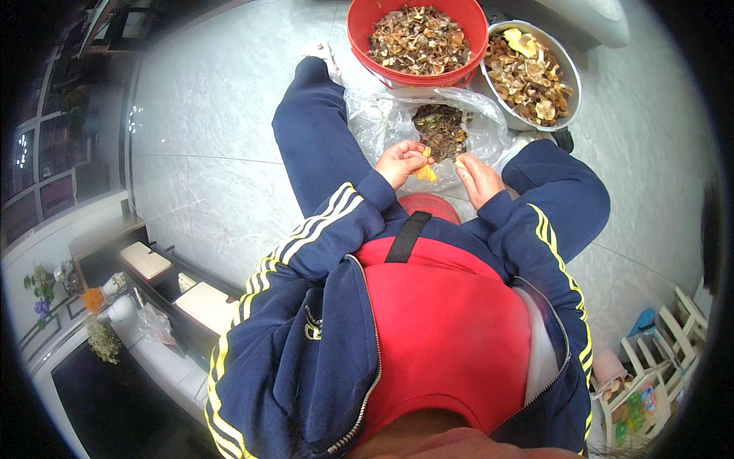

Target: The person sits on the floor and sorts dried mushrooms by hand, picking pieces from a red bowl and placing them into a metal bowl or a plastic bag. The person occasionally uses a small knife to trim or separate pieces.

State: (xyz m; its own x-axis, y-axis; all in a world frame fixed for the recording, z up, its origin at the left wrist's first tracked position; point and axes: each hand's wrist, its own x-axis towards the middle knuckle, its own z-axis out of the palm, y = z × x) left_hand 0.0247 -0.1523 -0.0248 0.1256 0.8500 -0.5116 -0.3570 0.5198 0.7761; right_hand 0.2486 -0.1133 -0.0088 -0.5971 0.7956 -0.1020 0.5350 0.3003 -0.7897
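Between my knees, my left hand (403, 162) pinches a bright yellow mushroom (426, 174) that hangs below the fingertips. A short gap to the right of it, my right hand (480, 180) has its fingers pressed together. A tiny yellowish bit shows at those fingertips, too small to name. Both hands are over the near edge of an open transparent plastic bag (375, 115) on the floor. Dark brown scraps and leaf-like debris (441, 131) lie in the bag.
Beyond the bag stands a red bucket (418, 79) full of brown mushrooms. Right of it, a pale metal pot (575, 96) holds more mushrooms, a large yellow one on top. Grey tiles (206, 115) surround me. A white rack (657, 359) is at lower right, a cabinet with drawers (183, 283) at left.
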